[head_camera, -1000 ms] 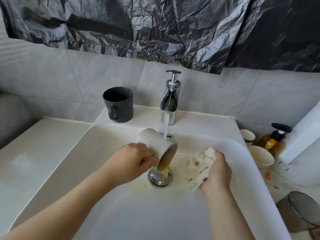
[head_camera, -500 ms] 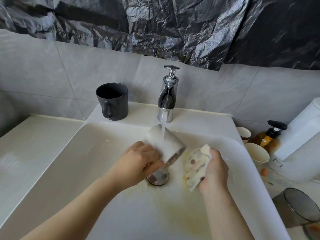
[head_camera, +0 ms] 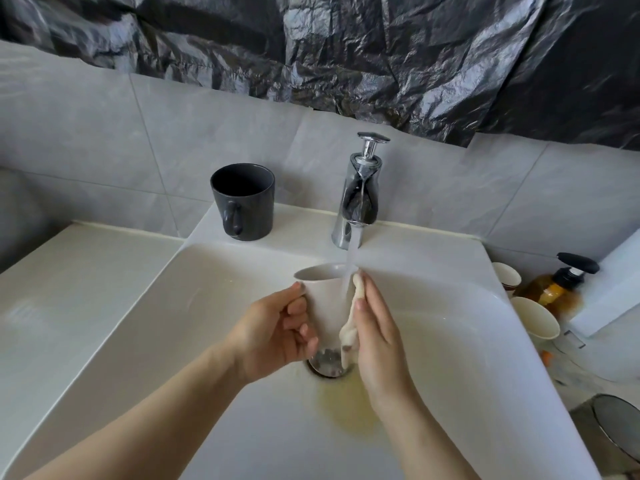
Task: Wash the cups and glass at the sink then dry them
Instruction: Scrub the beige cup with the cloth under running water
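We see the left hand [head_camera: 273, 334] at centre frame with its fingers curled round the left side of the white cup [head_camera: 323, 303]. The thumb lies high near the rim and the other fingers wrap lower down, so this hand grips the cup firmly. The right hand [head_camera: 379, 341] is just right of the cup. Its fingers are stretched out nearly straight, pointing toward the top of the frame, and it presses a pale cloth [head_camera: 349, 332] flat against the cup's right wall. We cannot tell whether the thumb also pins the cloth. The cloth's lower end hangs loose below the cup.

The cup is held between the two hands inside the sink [head_camera: 194, 306], above the metal drain [head_camera: 327, 363]. It stands close to upright: its long axis runs up and down the frame, its open mouth faces up toward the chrome tap [head_camera: 360, 199], and its base points down at the drain. The stream of water [head_camera: 350, 265] from the tap falls on the right edge of the rim, beside the fingertips [head_camera: 362, 277] of the right hand.

A yellowish stain [head_camera: 349, 414] lies on the basin floor below the drain. A dark grey mug [head_camera: 244, 202] stands upright on the ledge left of the tap, handle toward us. At the right edge we see two pale cups [head_camera: 535, 322] and an amber pump bottle [head_camera: 554, 289]. Crumpled black plastic sheeting [head_camera: 346, 57] fills the top of the frame.
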Demonstrator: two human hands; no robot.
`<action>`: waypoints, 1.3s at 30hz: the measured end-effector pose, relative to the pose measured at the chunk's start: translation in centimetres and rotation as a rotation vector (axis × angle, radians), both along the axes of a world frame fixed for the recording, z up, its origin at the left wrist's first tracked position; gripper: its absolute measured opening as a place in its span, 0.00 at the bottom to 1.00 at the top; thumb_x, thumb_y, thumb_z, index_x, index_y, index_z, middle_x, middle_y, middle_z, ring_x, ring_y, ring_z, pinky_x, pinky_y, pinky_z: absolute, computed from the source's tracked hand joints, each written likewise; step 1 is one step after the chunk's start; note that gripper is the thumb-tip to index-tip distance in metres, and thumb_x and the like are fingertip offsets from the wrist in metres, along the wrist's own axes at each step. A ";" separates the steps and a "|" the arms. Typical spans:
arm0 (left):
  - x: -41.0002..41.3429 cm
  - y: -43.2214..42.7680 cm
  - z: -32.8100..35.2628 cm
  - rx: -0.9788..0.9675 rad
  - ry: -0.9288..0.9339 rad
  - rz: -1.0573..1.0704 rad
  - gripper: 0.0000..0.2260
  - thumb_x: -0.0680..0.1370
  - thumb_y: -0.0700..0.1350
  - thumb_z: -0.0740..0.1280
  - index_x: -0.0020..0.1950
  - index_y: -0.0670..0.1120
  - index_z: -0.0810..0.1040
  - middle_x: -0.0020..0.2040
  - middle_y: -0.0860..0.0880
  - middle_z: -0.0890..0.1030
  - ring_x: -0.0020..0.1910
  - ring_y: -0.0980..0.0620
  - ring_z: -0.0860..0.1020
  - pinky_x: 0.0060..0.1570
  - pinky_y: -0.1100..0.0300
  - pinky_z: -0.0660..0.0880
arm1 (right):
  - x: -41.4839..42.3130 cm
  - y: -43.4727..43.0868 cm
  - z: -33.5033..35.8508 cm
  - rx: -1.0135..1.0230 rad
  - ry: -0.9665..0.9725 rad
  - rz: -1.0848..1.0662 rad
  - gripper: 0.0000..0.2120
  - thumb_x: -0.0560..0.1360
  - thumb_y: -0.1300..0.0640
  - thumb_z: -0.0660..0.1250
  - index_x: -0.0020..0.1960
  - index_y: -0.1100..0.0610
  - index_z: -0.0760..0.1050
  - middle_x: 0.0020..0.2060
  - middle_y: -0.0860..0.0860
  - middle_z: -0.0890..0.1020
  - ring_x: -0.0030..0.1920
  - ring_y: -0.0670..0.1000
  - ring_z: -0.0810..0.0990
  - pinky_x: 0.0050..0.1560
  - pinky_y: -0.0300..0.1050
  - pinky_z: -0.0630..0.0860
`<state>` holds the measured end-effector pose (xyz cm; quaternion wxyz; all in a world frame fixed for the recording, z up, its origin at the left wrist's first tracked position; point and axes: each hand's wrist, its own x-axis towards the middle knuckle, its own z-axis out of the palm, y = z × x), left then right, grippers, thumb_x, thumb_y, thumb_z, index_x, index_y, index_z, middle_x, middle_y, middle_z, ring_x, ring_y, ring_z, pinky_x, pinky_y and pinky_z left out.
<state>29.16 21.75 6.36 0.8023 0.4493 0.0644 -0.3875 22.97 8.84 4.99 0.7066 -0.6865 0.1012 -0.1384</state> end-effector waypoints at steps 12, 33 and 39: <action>0.9 1.8 0.7 -0.205 -0.050 -0.342 0.20 0.64 0.51 0.80 0.26 0.47 0.70 0.22 0.53 0.66 0.26 0.53 0.70 0.36 0.55 0.77 | 1.6 -2.9 0.7 0.617 0.321 -0.006 0.28 0.76 0.38 0.55 0.58 0.59 0.79 0.53 0.62 0.83 0.53 0.62 0.81 0.55 0.57 0.75; 0.0 -4.3 0.9 0.178 -0.206 0.515 0.09 0.82 0.46 0.60 0.45 0.42 0.71 0.34 0.47 0.74 0.34 0.50 0.73 0.35 0.57 0.71 | 1.2 -0.5 0.4 -0.044 0.113 -0.174 0.21 0.80 0.43 0.53 0.72 0.44 0.63 0.69 0.39 0.65 0.69 0.40 0.64 0.71 0.34 0.58; 0.1 -3.8 0.2 0.361 -0.323 0.451 0.12 0.81 0.46 0.62 0.38 0.44 0.71 0.31 0.50 0.75 0.33 0.51 0.73 0.35 0.57 0.69 | 1.2 0.5 -0.3 -0.729 -0.062 -0.082 0.29 0.69 0.26 0.37 0.65 0.31 0.60 0.72 0.33 0.56 0.74 0.35 0.45 0.75 0.41 0.43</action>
